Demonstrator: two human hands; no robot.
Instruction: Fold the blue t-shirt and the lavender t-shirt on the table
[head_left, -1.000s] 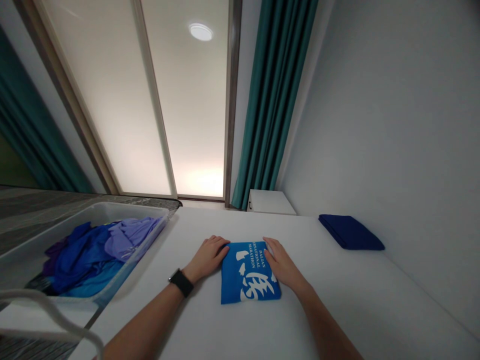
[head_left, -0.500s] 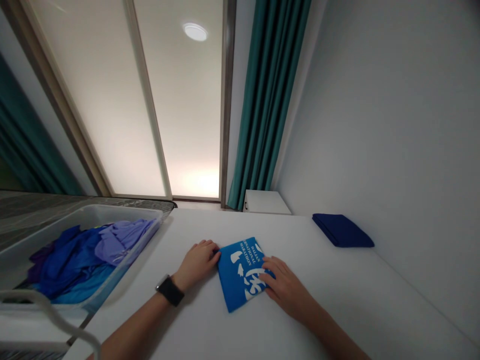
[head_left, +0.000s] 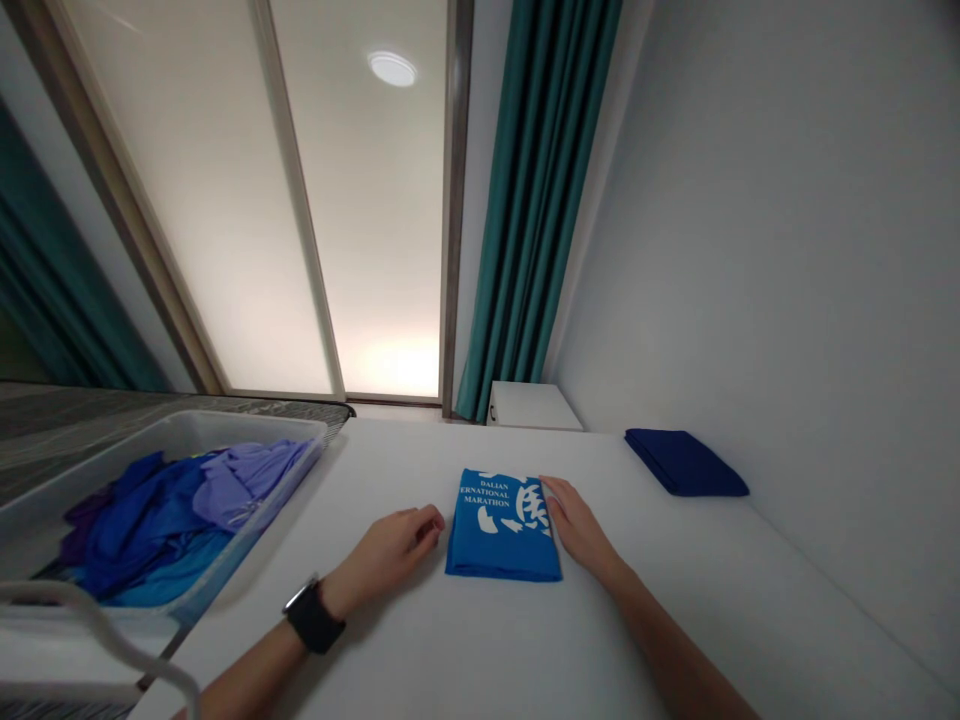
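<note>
A folded blue shirt (head_left: 504, 545) with white marathon lettering lies flat on the white table (head_left: 465, 660), its thick folded edge towards me. My right hand (head_left: 581, 525) rests along its right side, fingers stretched out and touching the edge. Just off the shirt's left side is my left hand (head_left: 397, 550), its fingers curled in towards the thumb with nothing visible in them. A black watch (head_left: 313, 615) is on the left wrist.
On the left stands a translucent plastic tub (head_left: 184, 425) with crumpled blue and purple clothes (head_left: 247, 480). A folded navy cloth (head_left: 684, 462) lies at the table's right, near the wall. A pale curved bar (head_left: 105, 630) crosses the lower left corner.
The shirt has turned anticlockwise, so its lettering now runs nearly level. My left hand has come off its edge and curled; my right hand has shifted to its right side.
</note>
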